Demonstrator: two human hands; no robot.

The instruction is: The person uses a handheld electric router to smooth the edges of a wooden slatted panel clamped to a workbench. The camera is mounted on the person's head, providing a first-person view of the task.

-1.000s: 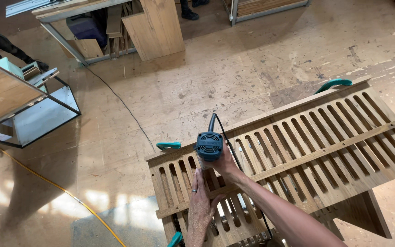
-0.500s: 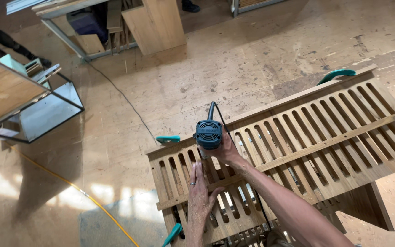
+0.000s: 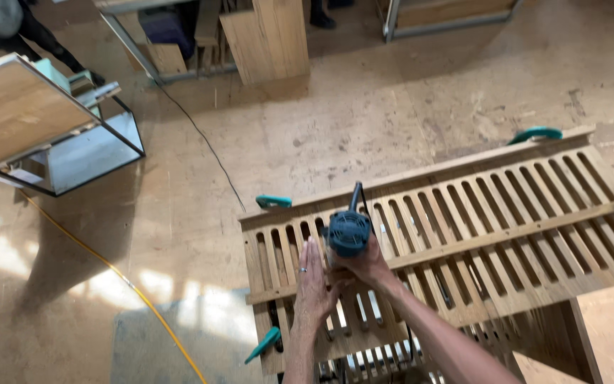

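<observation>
A brown board floor [image 3: 406,121] fills most of the view. On it, near and to the right, lies a long wooden slatted panel [image 3: 506,213], set across a wooden stand. Far left stands a metal-framed shelf unit with a wooden top [image 3: 23,114], and an upright wooden plank [image 3: 271,39] rises at the far middle. A yellow cable [image 3: 126,281] and a thin black cable [image 3: 200,139] cross the floor.

The blue power router [image 3: 349,231] sits on the panel near its left end. The right hand [image 3: 371,264] has its fingers wrapped around the router's body. The left hand [image 3: 312,284] lies just beside it, fingers straight and flat on the slats. Teal clamps [image 3: 273,202] grip the panel's edges.
</observation>
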